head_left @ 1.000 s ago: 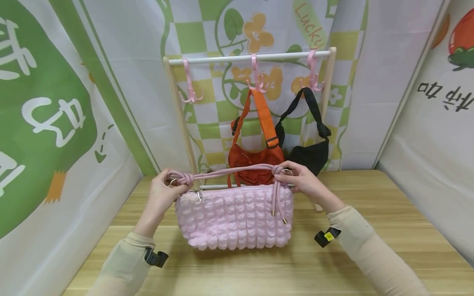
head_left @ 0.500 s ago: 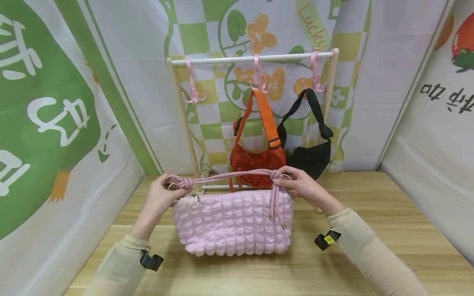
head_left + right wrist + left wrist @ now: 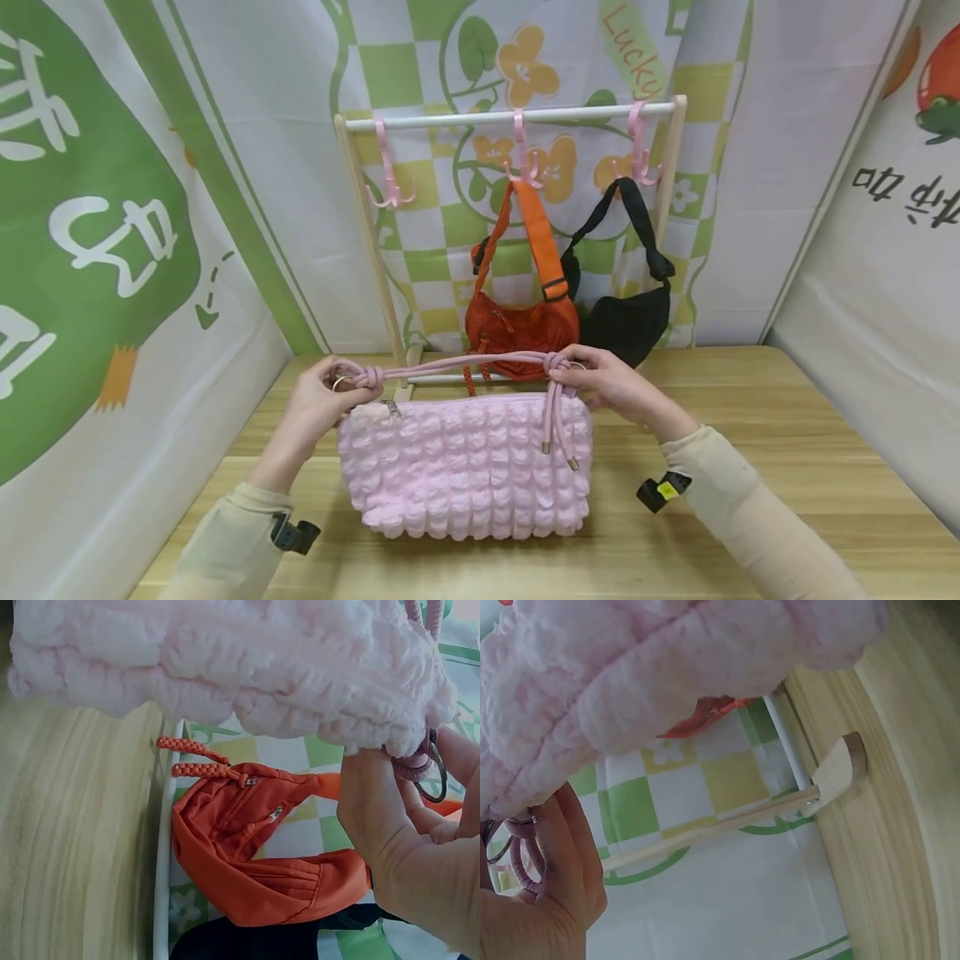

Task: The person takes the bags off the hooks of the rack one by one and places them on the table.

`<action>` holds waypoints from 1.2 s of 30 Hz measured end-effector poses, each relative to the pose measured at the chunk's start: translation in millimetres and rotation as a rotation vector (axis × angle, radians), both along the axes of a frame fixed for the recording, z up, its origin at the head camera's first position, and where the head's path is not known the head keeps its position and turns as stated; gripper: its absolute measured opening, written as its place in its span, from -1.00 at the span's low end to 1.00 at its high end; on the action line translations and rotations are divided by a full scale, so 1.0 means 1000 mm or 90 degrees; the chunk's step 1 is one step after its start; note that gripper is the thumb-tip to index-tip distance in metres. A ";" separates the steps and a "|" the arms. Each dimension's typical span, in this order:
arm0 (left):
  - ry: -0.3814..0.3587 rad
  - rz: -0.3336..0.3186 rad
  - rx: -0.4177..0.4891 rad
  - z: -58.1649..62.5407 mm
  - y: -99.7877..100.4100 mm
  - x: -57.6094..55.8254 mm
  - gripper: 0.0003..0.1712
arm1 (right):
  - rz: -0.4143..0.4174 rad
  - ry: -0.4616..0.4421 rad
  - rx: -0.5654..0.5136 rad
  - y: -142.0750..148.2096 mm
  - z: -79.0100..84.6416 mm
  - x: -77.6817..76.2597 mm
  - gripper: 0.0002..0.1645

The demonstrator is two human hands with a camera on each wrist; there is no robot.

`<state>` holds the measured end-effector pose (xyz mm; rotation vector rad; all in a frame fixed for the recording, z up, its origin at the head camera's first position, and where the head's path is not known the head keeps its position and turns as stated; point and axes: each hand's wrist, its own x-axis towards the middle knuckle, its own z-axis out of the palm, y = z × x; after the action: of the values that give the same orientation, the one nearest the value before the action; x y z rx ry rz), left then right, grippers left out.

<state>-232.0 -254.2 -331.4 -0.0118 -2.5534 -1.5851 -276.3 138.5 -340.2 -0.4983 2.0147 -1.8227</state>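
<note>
A pink, puffy quilted handbag (image 3: 465,467) is held up by both hands over the wooden table. Its knotted cord strap (image 3: 457,362) runs across the top, and two cord ends with gold tips hang at the right. My left hand (image 3: 318,396) pinches the strap's left end by its metal ring. At the other end, my right hand (image 3: 611,383) pinches the strap by the right knot and ring. In the right wrist view the bag's underside (image 3: 225,667) shows above the table, with a ring (image 3: 435,776) beside the fingers.
Behind the bag stands a rack with a white bar (image 3: 450,121) and wooden posts. An orange bag (image 3: 521,329) hangs from its middle pink hook, a black bag (image 3: 630,321) from the right one. The left pink hook (image 3: 388,179) carries nothing. Printed cloth walls enclose the table (image 3: 720,392).
Both hands have lowered the pink handbag slightly and brought it nearer to me. The left hand has shifted a little left. The grips stay the same.
</note>
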 end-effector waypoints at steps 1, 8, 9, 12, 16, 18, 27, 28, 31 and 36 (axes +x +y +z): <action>-0.006 -0.001 -0.001 -0.001 -0.001 0.000 -0.50 | 0.000 0.000 0.004 0.000 -0.001 0.000 -0.76; -0.044 -0.005 -0.008 -0.010 -0.004 -0.004 -0.48 | -0.008 -0.004 0.035 -0.003 -0.010 -0.005 -0.73; -0.048 -0.004 -0.007 -0.011 -0.005 -0.005 -0.47 | -0.010 -0.005 0.040 -0.004 -0.012 -0.006 -0.72; -0.060 0.000 -0.004 -0.015 -0.006 -0.008 -0.47 | -0.012 -0.013 0.042 -0.006 -0.016 -0.009 -0.69; -0.075 0.004 0.001 -0.019 -0.007 -0.012 -0.47 | -0.017 -0.024 0.043 -0.008 -0.020 -0.012 -0.65; -0.083 0.006 0.003 -0.021 -0.007 -0.013 -0.46 | -0.024 -0.027 0.046 -0.008 -0.022 -0.013 -0.63; -0.126 -0.003 0.021 -0.028 -0.009 -0.018 -0.38 | -0.045 -0.031 0.077 -0.008 -0.033 -0.017 -0.51; -0.127 -0.002 0.023 -0.029 -0.010 -0.019 -0.39 | -0.049 -0.033 0.078 -0.009 -0.034 -0.017 -0.52; -0.132 0.003 0.032 -0.031 -0.010 -0.020 -0.39 | -0.057 -0.035 0.077 -0.010 -0.035 -0.019 -0.53; -0.151 0.002 0.067 -0.034 -0.010 -0.022 -0.41 | -0.063 -0.048 0.073 -0.013 -0.036 -0.022 -0.55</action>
<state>-254.0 -264.1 -365.1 0.2034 -2.6321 -1.8180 -298.0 125.8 -376.7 -0.2973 2.1112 -1.7426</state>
